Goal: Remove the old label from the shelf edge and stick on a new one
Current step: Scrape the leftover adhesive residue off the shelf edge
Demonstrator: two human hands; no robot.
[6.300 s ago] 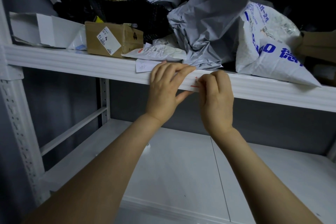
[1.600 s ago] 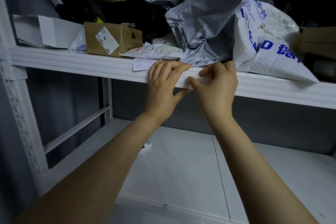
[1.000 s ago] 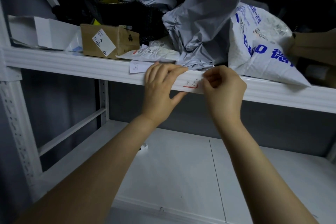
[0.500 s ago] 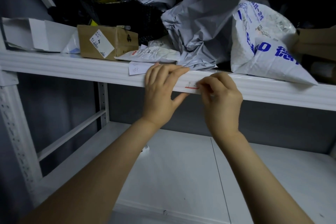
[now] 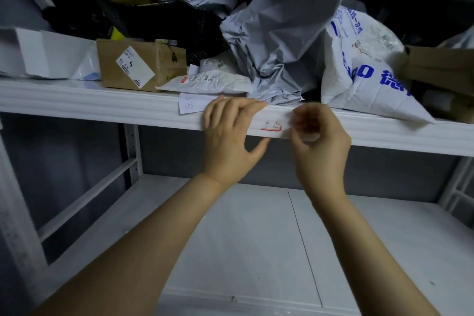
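Your left hand (image 5: 230, 136) lies flat, fingers straight, on the shelf edge (image 5: 102, 108) mid-frame, just beside the label (image 5: 272, 127). Your right hand (image 5: 318, 141) curls at the label's right end; blur hides any pinch. A hasty pull could tear it, leaving scraps. Parcels (image 5: 282, 33) crowd the shelf above.

A label (image 5: 271, 126) is sitting on the shelf edge (image 5: 102, 108), the left hand (image 5: 230, 136) lying at its 9 o'clock, the right hand (image 5: 318, 141) at 3; a mailer bag (image 5: 279, 41) is resting at 12, a box (image 5: 143, 67) at 10.
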